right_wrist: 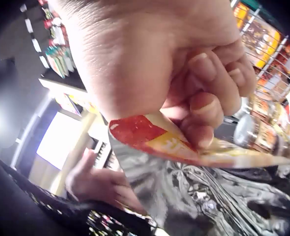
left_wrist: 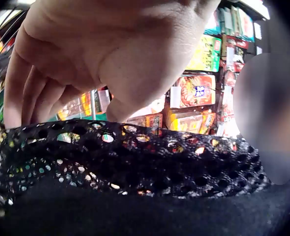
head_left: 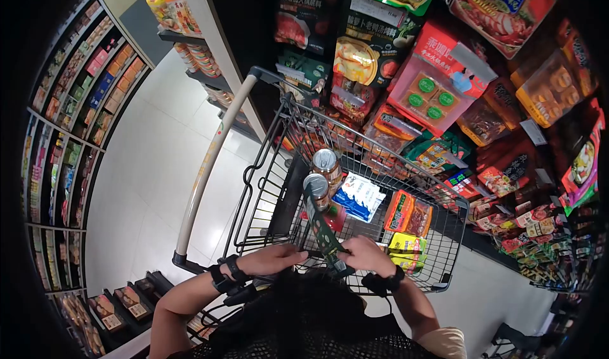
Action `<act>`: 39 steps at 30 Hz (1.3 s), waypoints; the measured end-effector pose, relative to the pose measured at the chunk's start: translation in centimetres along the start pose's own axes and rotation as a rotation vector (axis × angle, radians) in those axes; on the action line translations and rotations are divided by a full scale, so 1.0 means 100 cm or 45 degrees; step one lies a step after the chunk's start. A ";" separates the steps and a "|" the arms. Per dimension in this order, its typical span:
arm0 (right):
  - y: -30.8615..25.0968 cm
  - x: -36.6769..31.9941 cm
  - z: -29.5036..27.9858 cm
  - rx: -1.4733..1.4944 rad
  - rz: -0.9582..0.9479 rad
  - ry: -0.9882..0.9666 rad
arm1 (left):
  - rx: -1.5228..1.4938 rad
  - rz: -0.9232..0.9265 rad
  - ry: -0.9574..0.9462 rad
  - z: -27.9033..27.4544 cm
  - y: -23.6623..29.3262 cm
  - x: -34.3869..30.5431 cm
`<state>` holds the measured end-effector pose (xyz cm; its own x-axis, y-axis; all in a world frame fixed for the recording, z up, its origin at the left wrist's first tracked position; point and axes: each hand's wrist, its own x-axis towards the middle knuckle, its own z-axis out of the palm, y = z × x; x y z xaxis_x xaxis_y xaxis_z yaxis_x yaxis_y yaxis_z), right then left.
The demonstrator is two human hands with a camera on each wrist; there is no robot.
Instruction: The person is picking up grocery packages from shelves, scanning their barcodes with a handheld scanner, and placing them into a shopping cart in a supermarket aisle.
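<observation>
My right hand [head_left: 366,255] grips a dark green pouch [head_left: 325,232] by its edge, fingers curled in over it in the right wrist view. There the pouch shows a red and yellow edge and a shiny, creased side. My left hand [head_left: 276,259] is just left of the pouch, holding nothing, its thumb pointing toward it. Black mesh fabric [left_wrist: 135,152] crosses in front of the left fingertips in the left wrist view. Beyond the hands, the shopping cart holds two cans [head_left: 325,160], a blue and white packet [head_left: 359,197], an orange packet [head_left: 408,213] and a yellow packet [head_left: 406,252].
The cart's pale handle [head_left: 206,169] runs along the left, over a light tiled floor [head_left: 152,175]. Racks of hanging packs [head_left: 438,86] stand close beyond the cart. Another stocked shelf [head_left: 82,130] lines the far left, and low boxes [head_left: 130,302] sit at lower left.
</observation>
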<state>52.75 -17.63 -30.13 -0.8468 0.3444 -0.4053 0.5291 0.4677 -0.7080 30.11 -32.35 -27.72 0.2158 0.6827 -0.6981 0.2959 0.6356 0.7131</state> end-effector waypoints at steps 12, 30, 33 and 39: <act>-0.137 -0.013 0.033 -0.834 -0.176 0.797 | -1.421 0.624 0.107 0.031 0.067 -0.001; -0.035 -0.073 -0.026 1.178 -0.153 0.318 | -1.096 0.783 -0.112 -0.022 0.082 -0.022; -0.064 -0.064 -0.020 1.502 -0.174 0.384 | -1.007 0.750 -0.165 -0.015 0.084 -0.020; -0.065 -0.061 -0.010 1.365 -0.169 0.511 | -0.934 0.759 -0.109 -0.014 0.085 -0.026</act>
<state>54.53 -21.95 -22.51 -0.7127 0.6682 -0.2136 -0.0440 -0.3465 -0.9370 30.79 -28.25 -19.80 0.2186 0.9577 -0.1873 -0.5370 0.2783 0.7963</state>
